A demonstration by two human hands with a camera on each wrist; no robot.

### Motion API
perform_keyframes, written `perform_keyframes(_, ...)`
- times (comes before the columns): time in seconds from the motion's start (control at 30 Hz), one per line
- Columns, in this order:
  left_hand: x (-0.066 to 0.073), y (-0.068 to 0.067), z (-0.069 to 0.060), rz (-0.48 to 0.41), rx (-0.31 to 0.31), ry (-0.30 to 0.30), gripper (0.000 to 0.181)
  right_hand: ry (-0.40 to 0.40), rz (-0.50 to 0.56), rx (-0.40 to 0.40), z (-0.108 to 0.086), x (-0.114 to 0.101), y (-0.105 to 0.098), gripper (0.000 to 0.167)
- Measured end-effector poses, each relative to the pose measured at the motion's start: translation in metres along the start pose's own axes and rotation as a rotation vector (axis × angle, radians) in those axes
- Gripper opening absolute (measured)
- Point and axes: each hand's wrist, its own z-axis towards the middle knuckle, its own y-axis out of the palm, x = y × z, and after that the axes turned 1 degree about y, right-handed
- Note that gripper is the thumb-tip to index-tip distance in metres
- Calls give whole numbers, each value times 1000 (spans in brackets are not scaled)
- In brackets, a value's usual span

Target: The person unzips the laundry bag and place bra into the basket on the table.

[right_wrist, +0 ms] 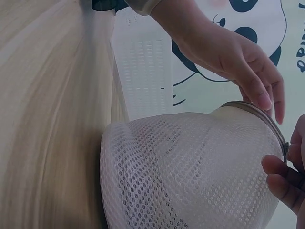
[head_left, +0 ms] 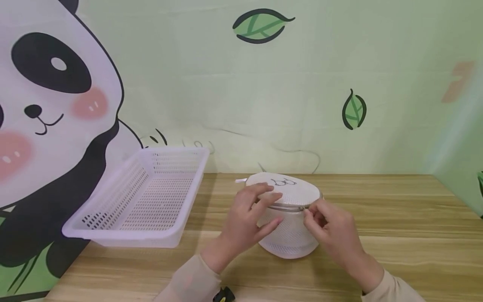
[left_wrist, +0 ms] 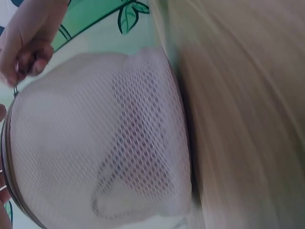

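Observation:
A round white mesh laundry bag [head_left: 290, 241] stands upright on the table, its lid [head_left: 298, 191] marked with a small dark drawing. A zipper [head_left: 281, 207] runs round the rim below the lid. With thumb and fingertips, my right hand [head_left: 335, 233] pinches the zipper pull [left_wrist: 15, 90] at the front right of the rim. My left hand [head_left: 245, 220] is at the bag's left side, fingers spread and loosely bent over the lid's edge, gripping nothing. Through the mesh [right_wrist: 190, 162] in the right wrist view, no contents can be made out.
A white perforated plastic basket [head_left: 173, 239] sits to the left of the bag on the wood-grain table [head_left: 407, 243]. Behind the table hangs a pale green backdrop [head_left: 188, 84] with a panda and leaves. A small black object [head_left: 224, 295] lies near the left sleeve.

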Motion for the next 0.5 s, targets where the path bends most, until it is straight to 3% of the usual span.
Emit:
perform_keyframes(0.3, 15, 4, 4, 6, 26, 17, 47, -36, -5, -15, -2, -3, 3, 12)
perform_keyframes(0.5, 20, 9, 2, -8, 40, 8, 35, -57, 10, -11, -3, -4, 6, 12)
